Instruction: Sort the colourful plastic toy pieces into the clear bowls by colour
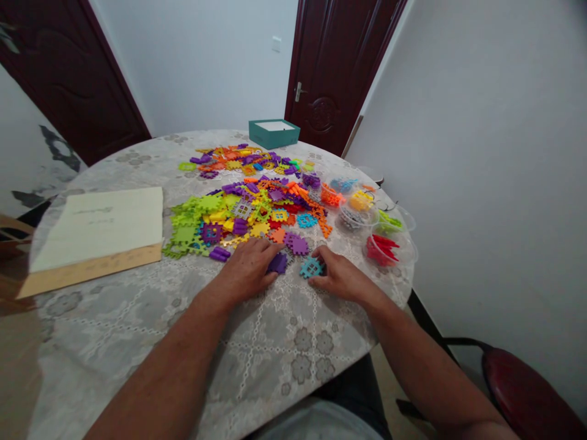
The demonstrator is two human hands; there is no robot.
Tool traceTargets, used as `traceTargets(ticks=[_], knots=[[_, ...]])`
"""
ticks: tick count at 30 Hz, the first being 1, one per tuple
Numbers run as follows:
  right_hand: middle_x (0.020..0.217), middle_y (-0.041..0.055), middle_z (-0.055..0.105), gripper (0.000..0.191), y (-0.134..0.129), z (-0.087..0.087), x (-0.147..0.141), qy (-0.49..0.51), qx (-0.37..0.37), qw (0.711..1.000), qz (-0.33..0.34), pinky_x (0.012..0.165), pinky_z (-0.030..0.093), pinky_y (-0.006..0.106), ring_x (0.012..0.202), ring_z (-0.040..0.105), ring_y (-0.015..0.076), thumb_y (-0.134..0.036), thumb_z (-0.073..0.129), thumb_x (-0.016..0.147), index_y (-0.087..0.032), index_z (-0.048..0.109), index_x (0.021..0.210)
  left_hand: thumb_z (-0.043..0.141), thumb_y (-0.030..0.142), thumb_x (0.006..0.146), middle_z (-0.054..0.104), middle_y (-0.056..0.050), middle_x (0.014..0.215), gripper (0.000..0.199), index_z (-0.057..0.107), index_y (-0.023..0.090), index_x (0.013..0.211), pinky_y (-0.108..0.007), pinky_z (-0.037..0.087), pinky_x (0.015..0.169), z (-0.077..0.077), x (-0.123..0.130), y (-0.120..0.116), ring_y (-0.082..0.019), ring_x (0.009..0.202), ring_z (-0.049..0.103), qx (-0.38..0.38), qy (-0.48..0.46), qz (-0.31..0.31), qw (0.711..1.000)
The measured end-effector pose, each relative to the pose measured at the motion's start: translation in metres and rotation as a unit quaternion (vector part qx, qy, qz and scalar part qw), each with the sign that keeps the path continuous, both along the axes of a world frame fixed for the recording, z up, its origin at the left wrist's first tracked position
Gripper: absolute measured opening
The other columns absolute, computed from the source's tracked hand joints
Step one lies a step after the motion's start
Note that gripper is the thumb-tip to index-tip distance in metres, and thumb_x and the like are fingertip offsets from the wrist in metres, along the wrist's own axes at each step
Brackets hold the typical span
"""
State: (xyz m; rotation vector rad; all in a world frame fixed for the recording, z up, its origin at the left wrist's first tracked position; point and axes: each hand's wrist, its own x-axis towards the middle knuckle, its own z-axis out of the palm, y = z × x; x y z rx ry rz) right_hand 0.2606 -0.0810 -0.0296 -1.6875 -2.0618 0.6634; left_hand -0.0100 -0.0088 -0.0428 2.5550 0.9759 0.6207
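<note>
Fingers of the right hand (342, 275) are pinching one turquoise window piece (311, 267) just off the near right edge of the heap of plastic pieces (257, 214). Fingers of the left hand (247, 269) are curling over one dark purple piece (277, 264) at the heap's near edge, partly hiding it; whether they are gripping or only touching, one cannot tell. Nearer than the heap and to its right, one dark red seat (527, 385) is running out of frame. Patterned cloth (270, 330) is covering the rounded table. Left of the heap, one pale sheet (98, 220) is lying, its marks too faint to read. Right of the heap, clear tubs (383, 250) are overlapping, obscuring their number. Beyond the heap, a second spread of pieces (233, 164) is lying uncountably jumbled, then one green box (270, 140) is standing. Farther off, two dark red doors (332, 67) are flanking a pale wall (202, 55) with one switch (276, 44).
</note>
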Motion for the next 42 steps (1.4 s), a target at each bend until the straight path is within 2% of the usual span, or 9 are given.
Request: traceTargets(ticks=[4, 6, 12, 19, 21, 24, 28, 36, 42], knots=[[0.090, 0.0006, 0.066, 0.020, 0.005, 0.008, 0.008, 0.081, -0.022, 0.996, 0.012, 0.071, 0.044, 0.027, 0.081, 0.060, 0.0162, -0.028, 0.064, 0.091, -0.022, 0.060, 0.110, 0.065, 0.030, 0.089, 0.064, -0.014, 0.127, 0.044, 0.062, 0.022, 0.132, -0.049, 0.042, 0.104, 0.004, -0.001, 0.003, -0.033, 0.120, 0.055, 0.050, 0.048, 0.041, 0.997], [0.092, 0.0012, 0.066, 0.021, 0.014, 0.010, 0.014, 0.112, -0.010, 0.994, 0.012, 0.070, 0.045, 0.027, 0.081, 0.060, 0.0159, -0.029, 0.063, 0.092, -0.022, 0.062, 0.111, 0.063, 0.032, 0.091, 0.064, -0.015, 0.125, 0.042, 0.061, 0.021, 0.132, -0.048, 0.043, 0.102, 0.007, -0.001, 0.003, -0.033, 0.118, 0.056, 0.068, 0.059, 0.067, 0.994], [0.070, -0.0050, 0.057, 0.030, 0.075, 0.006, 0.024, 0.215, 0.031, 0.972, -0.092, 0.053, 0.044, 0.025, 0.057, 0.057, 0.0139, -0.032, 0.060, 0.089, -0.019, 0.062, 0.116, 0.063, 0.036, 0.092, 0.064, -0.017, 0.121, 0.040, 0.063, 0.018, 0.128, -0.048, 0.045, 0.097, 0.009, -0.003, 0.009, -0.036, 0.115, 0.057, 0.100, 0.086, 0.162, 0.978], [0.072, -0.0048, 0.060, 0.023, 0.130, -0.006, 0.004, 0.237, 0.054, 0.958, -0.151, 0.050, 0.045, 0.023, 0.053, 0.058, 0.0119, -0.022, 0.058, 0.086, -0.019, 0.064, 0.107, 0.064, 0.036, 0.091, 0.066, -0.018, 0.120, 0.041, 0.065, 0.016, 0.127, -0.049, 0.046, 0.096, 0.008, -0.008, 0.012, -0.038, 0.113, 0.058, 0.124, 0.110, 0.204, 0.965], [0.076, -0.0037, 0.063, 0.023, 0.135, -0.014, 0.001, 0.230, 0.070, 0.957, -0.160, 0.055, 0.049, 0.024, 0.057, 0.060, 0.0132, -0.022, 0.056, 0.087, -0.020, 0.064, 0.109, 0.066, 0.035, 0.090, 0.066, -0.019, 0.120, 0.043, 0.065, 0.015, 0.128, -0.049, 0.046, 0.095, 0.007, -0.007, 0.012, -0.038, 0.112, 0.059, 0.124, 0.122, 0.204, 0.963], [0.092, 0.0011, 0.070, 0.022, 0.135, -0.027, 0.003, 0.173, 0.135, 0.958, -0.184, 0.074, 0.055, 0.030, 0.079, 0.067, 0.0174, -0.021, 0.056, 0.088, -0.021, 0.066, 0.107, 0.066, 0.035, 0.090, 0.067, -0.019, 0.121, 0.041, 0.065, 0.016, 0.126, -0.049, 0.047, 0.095, 0.007, -0.007, 0.011, -0.038, 0.113, 0.059, 0.123, 0.128, 0.207, 0.962], [0.114, 0.0071, 0.073, 0.024, 0.130, -0.036, 0.012, 0.080, 0.200, 0.956, -0.200, 0.099, 0.049, 0.036, 0.109, 0.066, 0.0220, -0.020, 0.055, 0.090, -0.020, 0.067, 0.111, 0.065, 0.035, 0.091, 0.068, -0.017, 0.121, 0.040, 0.065, 0.017, 0.126, -0.050, 0.046, 0.097, 0.004, -0.007, 0.011, -0.037, 0.114, 0.059, 0.120, 0.114, 0.207, 0.964], [0.106, 0.0091, 0.074, 0.024, 0.134, -0.033, 0.004, -0.004, 0.152, 0.967, -0.202, 0.090, 0.049, 0.035, 0.097, 0.067, 0.0241, -0.021, 0.061, 0.088, -0.019, 0.067, 0.111, 0.062, 0.032, 0.094, 0.069, -0.017, 0.119, 0.036, 0.065, 0.014, 0.125, -0.050, 0.047, 0.101, 0.000, -0.007, 0.013, -0.035, 0.115, 0.061, 0.144, 0.035, 0.205, 0.967], [0.094, 0.0018, 0.069, 0.034, 0.138, -0.038, 0.001, 0.112, 0.130, 0.966, -0.193, 0.079, 0.049, 0.030, 0.086, 0.064, 0.0191, -0.027, 0.067, 0.081, -0.020, 0.065, 0.114, 0.063, 0.028, 0.093, 0.071, -0.015, 0.115, 0.030, 0.066, 0.016, 0.120, -0.050, 0.050, 0.101, -0.001, -0.007, 0.013, -0.033, 0.111, 0.064, 0.156, -0.013, 0.190, 0.969]])
